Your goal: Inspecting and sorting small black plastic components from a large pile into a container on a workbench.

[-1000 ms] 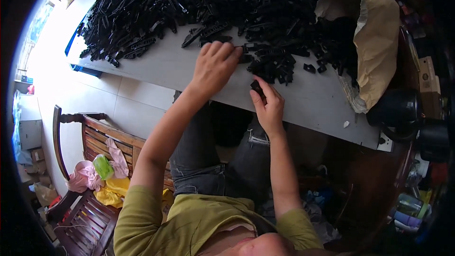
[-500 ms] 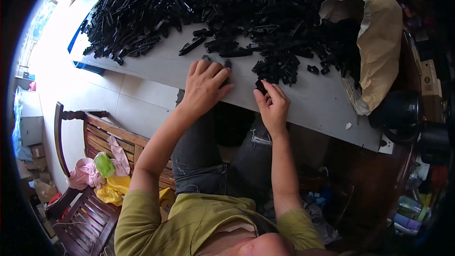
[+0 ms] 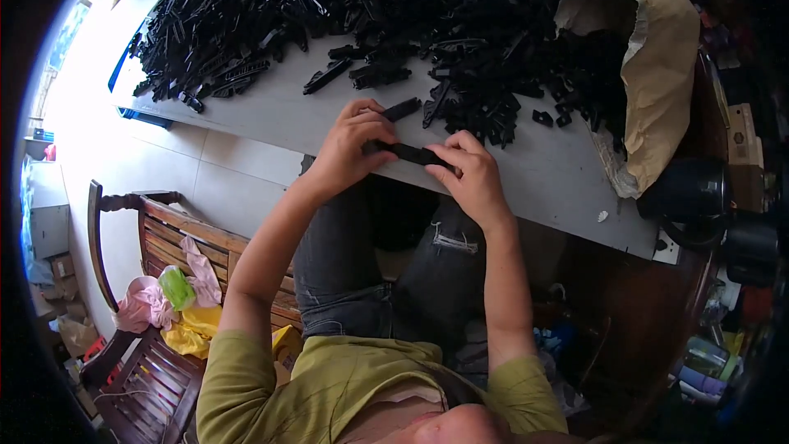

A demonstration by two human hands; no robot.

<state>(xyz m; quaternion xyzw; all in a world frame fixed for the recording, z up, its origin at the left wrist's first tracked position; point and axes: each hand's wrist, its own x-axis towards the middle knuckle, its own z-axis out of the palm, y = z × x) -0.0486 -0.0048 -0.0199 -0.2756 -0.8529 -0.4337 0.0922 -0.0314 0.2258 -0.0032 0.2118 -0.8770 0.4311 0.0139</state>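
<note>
Between my two hands, just above the table's near edge, is a long narrow black plastic part (image 3: 411,153). My left hand (image 3: 355,145) pinches its left end between thumb and fingers. My right hand (image 3: 472,173) grips the other end, thumb below and fingers above; whether a small separate piece sits there is hidden by the fingers. Another long black part (image 3: 402,110) lies on the table right beside my left fingers. Past my hands, several similar parts lie loose, such as a slim black piece (image 3: 327,76), in front of a big heap of black plastic parts (image 3: 222,25).
A torn brown paper sack (image 3: 664,74) lies on the right side of the grey table (image 3: 567,189), black pieces at its mouth. A black pot-like container (image 3: 686,188) stands beside it. On the left, a wooden bench (image 3: 197,234) holds pink, green and yellow cloth or bags.
My hands have come together and now share one long black part. My left hand has lifted it off the table, and my right hand has moved its small black piece against it.
</note>
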